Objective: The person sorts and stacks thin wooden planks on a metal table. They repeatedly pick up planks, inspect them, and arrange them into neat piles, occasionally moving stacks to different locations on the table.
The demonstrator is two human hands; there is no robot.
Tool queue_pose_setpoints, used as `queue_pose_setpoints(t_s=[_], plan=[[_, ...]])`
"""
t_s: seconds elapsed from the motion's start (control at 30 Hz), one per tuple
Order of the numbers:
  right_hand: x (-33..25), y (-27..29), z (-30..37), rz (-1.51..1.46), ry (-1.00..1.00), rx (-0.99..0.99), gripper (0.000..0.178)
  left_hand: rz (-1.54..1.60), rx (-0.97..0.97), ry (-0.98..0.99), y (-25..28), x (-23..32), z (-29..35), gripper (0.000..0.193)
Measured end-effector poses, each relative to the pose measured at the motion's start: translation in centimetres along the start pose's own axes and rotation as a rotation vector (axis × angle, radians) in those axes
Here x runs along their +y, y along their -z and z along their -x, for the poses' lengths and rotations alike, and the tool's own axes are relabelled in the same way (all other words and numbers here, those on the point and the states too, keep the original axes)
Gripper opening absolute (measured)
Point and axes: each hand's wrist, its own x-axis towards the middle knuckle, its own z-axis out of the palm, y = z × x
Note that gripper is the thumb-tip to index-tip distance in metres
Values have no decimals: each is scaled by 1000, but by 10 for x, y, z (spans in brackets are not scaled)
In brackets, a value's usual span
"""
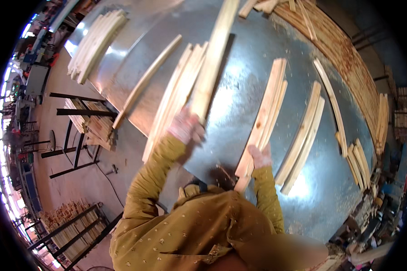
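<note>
My left hand [186, 127], in a pale, reddish-stained glove, is closed on the near end of a long wooden board [216, 56]. The board reaches away past the top of the view, and a dark shadow runs along its right side. Just left of it lies a group of wooden strips [178, 86], partly under my left hand and forearm. My right hand [260, 156] grips the near right edge of a small stack of wooden strips [267, 106] on the metal table [233, 101]. Its fingers are partly hidden against the wood.
Two strips [304, 135] lie right of my right hand, with a curved strip [332, 104] beyond. More wood stands at the far left [97, 43] and right edge. A single strip [144, 83] overhangs the table's left edge. Black racks [77, 110] with wood stand on the floor.
</note>
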Motion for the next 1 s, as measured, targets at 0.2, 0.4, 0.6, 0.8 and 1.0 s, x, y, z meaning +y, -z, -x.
queue_pose_setpoints(t_s=[0.2,0.4,0.6,0.8,1.0], plan=[[10,-15,-19,-146,11,-6,76,-1136,652,-348,191,166,-165,44],[19,-20,-42,106,52,17,77,-1338,505,-188,309,131,-253,38],[26,-41,-50,41,33,179,71,-1425,761,-253,169,155,-316,38],[-36,-71,-52,1202,-150,269,87,-1589,764,-1185,128,151,-311,36],[-114,-103,-78,557,289,126,69,-1314,526,-1470,60,152,-206,41]])
